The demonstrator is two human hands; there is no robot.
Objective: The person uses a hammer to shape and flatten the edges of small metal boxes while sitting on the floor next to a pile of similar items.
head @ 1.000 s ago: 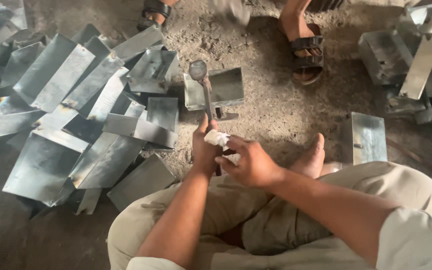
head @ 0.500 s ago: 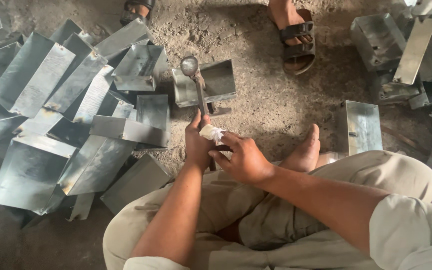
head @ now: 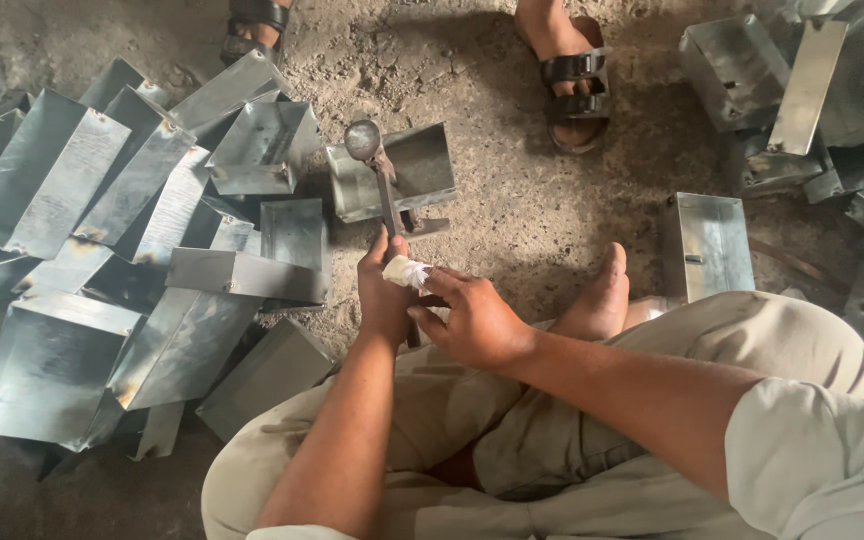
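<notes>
I sit cross-legged on a dirt floor. My left hand (head: 384,292) grips the handle of a metal hammer (head: 370,160), whose round head points away from me toward a small open sheet-metal box (head: 422,160). A strip of white cloth (head: 407,270) is wrapped around the handle at my thumb. My right hand (head: 472,318) crosses over and pinches that cloth wrap with its fingertips. Both hands touch each other above my knees.
Many folded sheet-metal trays (head: 52,180) lie heaped on the left. More metal boxes (head: 802,90) pile up at the upper right, and one box (head: 709,245) lies beside my bare foot (head: 600,295). Another person's sandalled feet (head: 574,75) stand at the top.
The view has shifted down and left slightly. My hands stay together on the hammer handle, with my right fingers still working the white cloth wrap.
</notes>
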